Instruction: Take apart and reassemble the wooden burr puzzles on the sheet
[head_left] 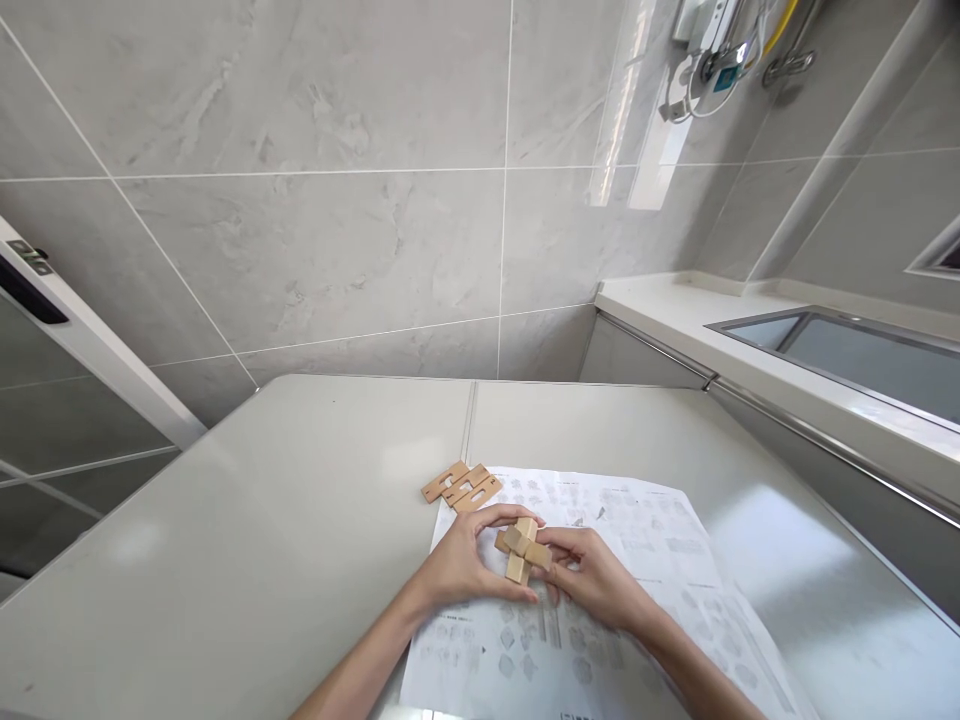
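Observation:
A light wooden burr puzzle (519,545), made of crossing notched bars, is held between my two hands above a printed sheet. My left hand (472,562) grips it from the left, thumb at its lower end and fingers at its upper end. From the right, my right hand (589,572) pinches the puzzle's right side with thumb and fingers. Just beyond my left hand lie several flat wooden pieces (461,486) with cut-out slots, close together at the sheet's far left corner.
The large printed paper sheet (637,520) lies on a pale table (300,530) with a seam across it. A tiled wall (337,250) stands behind. To the right runs a counter with a sink (862,350); a white-framed door (97,350) is at left.

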